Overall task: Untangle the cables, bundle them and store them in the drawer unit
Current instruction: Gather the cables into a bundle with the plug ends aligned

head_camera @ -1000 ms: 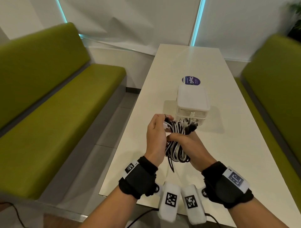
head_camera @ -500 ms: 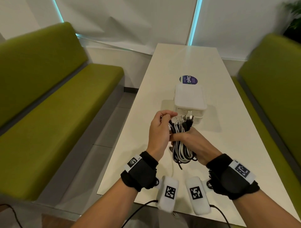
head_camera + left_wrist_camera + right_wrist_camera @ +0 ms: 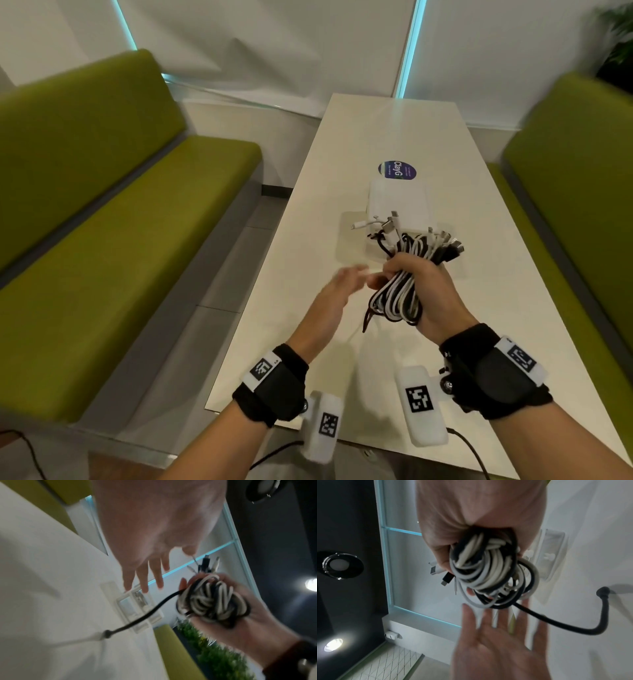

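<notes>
Right hand (image 3: pixel 428 291) is clamped round the cable bundle (image 3: pixel 399 298), held above the surface (image 3: pixel 308 274) just in front of the drawer unit (image 3: pixel 399 202). Left hand (image 3: pixel 330 301) is free, fingers spread, holding nothing. Best next: left hand pulls a drawer open, right keeps grip tight so loops don't spring, tuck the loose black tail in first. Left wrist view shows that tail (image 3: pixel 145 614) dangling; the head view barely does. Drawer fronts only show in wrist views.

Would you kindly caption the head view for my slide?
Right hand grips the cable bundle before the drawer unit; left hand open.
</notes>
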Available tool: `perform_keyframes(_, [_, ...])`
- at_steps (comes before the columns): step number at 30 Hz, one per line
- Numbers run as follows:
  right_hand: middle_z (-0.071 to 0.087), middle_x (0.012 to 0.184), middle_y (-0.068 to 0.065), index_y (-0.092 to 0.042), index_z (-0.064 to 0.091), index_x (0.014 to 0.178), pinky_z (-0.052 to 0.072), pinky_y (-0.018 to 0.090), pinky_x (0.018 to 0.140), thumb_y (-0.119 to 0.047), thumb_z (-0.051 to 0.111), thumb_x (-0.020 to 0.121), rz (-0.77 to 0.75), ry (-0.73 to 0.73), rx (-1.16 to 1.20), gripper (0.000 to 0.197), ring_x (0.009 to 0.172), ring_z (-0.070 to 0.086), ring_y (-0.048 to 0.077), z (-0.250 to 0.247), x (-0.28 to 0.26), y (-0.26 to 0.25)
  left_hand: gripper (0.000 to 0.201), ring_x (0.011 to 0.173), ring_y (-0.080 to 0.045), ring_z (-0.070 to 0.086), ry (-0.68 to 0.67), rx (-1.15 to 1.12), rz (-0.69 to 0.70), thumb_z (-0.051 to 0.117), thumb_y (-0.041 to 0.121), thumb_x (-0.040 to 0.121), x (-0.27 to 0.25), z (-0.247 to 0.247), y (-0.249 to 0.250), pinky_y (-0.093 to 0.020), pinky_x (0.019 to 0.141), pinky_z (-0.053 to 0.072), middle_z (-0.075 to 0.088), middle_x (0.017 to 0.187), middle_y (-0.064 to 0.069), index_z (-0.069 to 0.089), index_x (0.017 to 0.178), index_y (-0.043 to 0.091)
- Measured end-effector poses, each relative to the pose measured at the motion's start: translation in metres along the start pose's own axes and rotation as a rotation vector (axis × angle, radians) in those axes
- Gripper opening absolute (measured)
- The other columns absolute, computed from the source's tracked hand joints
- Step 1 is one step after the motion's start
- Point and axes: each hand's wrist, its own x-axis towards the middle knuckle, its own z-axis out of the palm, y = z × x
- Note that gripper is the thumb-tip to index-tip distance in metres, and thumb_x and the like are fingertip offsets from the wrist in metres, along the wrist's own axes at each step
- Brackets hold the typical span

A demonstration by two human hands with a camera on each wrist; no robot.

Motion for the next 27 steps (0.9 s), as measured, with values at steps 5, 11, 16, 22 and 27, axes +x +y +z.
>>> perform_keyframes(5, [0.056, 0.062, 0.014, -0.006, 0.058, 0.057, 0.054, 0.041, 0.062, 0.002, 0.053, 0.083, -0.032, -0.081, 0.061, 0.028, 0.065, 0.06, 0.03, 0.001, -0.011, 0.0, 0.055, 0.117, -0.012, 0.057, 0.085, 0.379, -0.184, 0.032, 0.071, 0.087, -0.017, -0.011, -0.031, -0.032, 0.102, 0.043, 0.058, 0.128, 0.005, 0.061, 0.117, 0.035])
perform_keyframes(11, [0.05, 0.056, 0.009, -0.006, 0.055, 0.065, 0.05, 0.035, 0.056, 0.003, 0.056, 0.081, -0.07, -0.119, 0.03, 0.019, 0.054, 0.057, 0.027, 0.013, -0.014, 0.006, 0.035, 0.072, -0.019, 0.067, -0.167, -0.08, -0.437, 0.048, 0.03, 0.101, -0.009, -0.011, -0.023, -0.025, 0.062, 0.053, 0.071, 0.107, -0.015, 0.059, 0.121, 0.004])
perform_keyframes(16, [0.051, 0.054, 0.01, -0.004, 0.053, 0.063, 0.05, 0.033, 0.054, 0.005, 0.054, 0.084, -0.058, -0.022, 0.003, 0.023, 0.05, 0.057, 0.027, 0.009, -0.012, 0.013, 0.032, 0.074, -0.016, 0.069, 0.236, -0.288, -0.201, 0.055, -0.002, 0.095, 0.004, -0.012, -0.019, -0.023, 0.07, 0.056, 0.067, 0.096, -0.013, 0.053, 0.127, -0.001])
perform_keyframes(22, [0.057, 0.059, 0.006, -0.007, 0.058, 0.069, 0.051, 0.034, 0.059, -0.003, 0.061, 0.084, -0.041, 0.142, 0.044, 0.016, 0.058, 0.063, 0.025, 0.004, -0.001, 0.022, 0.022, 0.094, -0.018, 0.07, 0.317, -0.142, 0.014, 0.047, 0.008, 0.101, -0.005, 0.0, 0.001, -0.029, 0.084, 0.056, 0.074, 0.094, -0.007, 0.067, 0.111, 0.008])
perform_keyframes(27, [0.065, 0.072, 0.008, -0.009, 0.068, 0.078, 0.054, 0.036, 0.066, -0.006, 0.068, 0.081, -0.051, 0.189, 0.035, 0.004, 0.07, 0.066, 0.023, 0.008, -0.002, 0.025, 0.034, 0.092, -0.006, 0.069, 0.264, 0.251, 0.221, 0.048, 0.008, 0.1, -0.007, 0.022, -0.001, -0.024, 0.083, 0.055, 0.074, 0.101, 0.005, 0.064, 0.127, 0.019])
